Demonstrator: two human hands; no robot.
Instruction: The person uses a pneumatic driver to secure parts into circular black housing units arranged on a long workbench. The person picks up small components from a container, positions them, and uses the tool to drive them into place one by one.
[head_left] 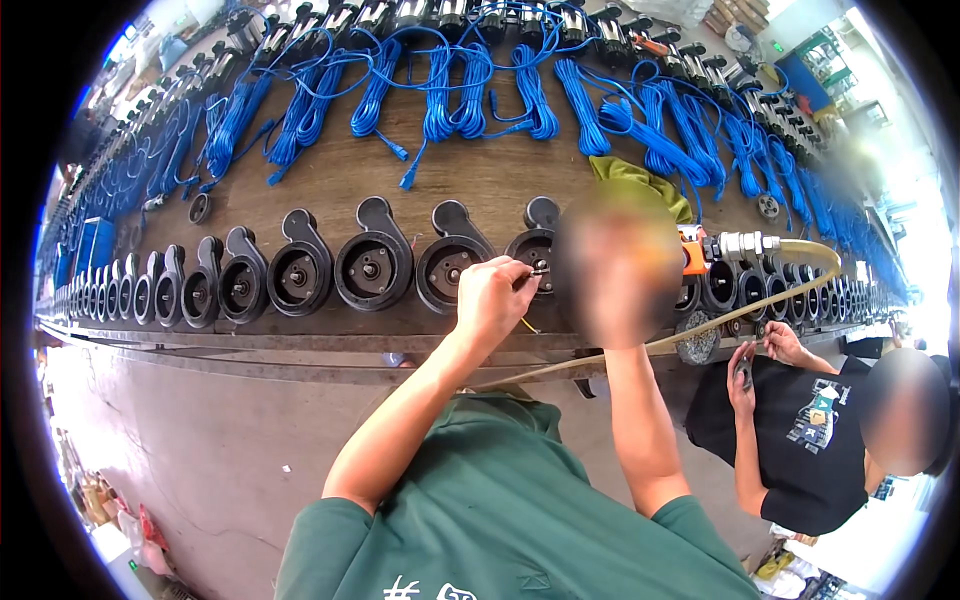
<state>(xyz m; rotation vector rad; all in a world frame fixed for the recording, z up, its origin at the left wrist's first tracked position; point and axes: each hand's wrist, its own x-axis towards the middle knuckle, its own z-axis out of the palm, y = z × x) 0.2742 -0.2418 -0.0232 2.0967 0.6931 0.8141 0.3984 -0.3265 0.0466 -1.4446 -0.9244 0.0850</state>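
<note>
My left hand (492, 300) is closed in a pinch in front of a round black pump housing (531, 240). A small dark piece (540, 272) shows at its fingertips, too small to name. My right hand (618, 310) is raised beside it, largely blurred, and appears wrapped round an orange air tool (692, 250). A metal coupling (745, 246) joins the tool to a yellowish air hose (815, 285), which loops back under my right wrist. Another black housing (452, 270) stands just left of my left hand, with a metal shaft at its centre.
Similar housings (373, 255) line the table's near edge. Coiled blue cables (437, 95) and metal cylinders (450, 12) fill the far side. An olive cloth (640, 185) lies beyond my right hand. At the right, a co-worker in black (800, 440) handles something small.
</note>
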